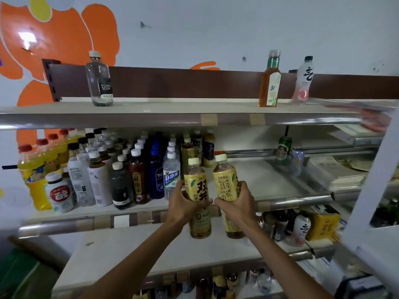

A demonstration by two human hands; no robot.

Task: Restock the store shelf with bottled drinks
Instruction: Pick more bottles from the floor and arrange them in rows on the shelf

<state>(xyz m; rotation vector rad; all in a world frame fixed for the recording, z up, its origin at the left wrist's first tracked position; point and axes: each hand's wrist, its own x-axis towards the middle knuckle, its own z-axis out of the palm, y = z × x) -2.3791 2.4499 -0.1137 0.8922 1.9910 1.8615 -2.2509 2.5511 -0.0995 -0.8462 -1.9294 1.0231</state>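
Bare forearms [138, 253] enter from 6 o'clock, one bottle per hand. Left hand [183, 205] has its fingers wrapped round the mid-body of the left yellow-label tea bottle [195, 182]; right hand [236, 205] is wrapped the same way round the right yellow-label tea bottle [225, 180]. Both bottles are upright, cream caps up, side by side and nearly touching, at frame centre in front of the middle shelf [269, 180] edge, bases hanging over the lower shelf [129, 251]. At 9 o'clock of the hands, packed rows of mixed drinks [97, 169] stand on the middle shelf. At 2 o'clock, a green can [284, 151] and a pale can [297, 158]. Top shelf [172, 108]: Forest Soda bottle [100, 80] at 11 o'clock, amber tea bottle [269, 83] and white-pink bottle [302, 83] at 1 o'clock.
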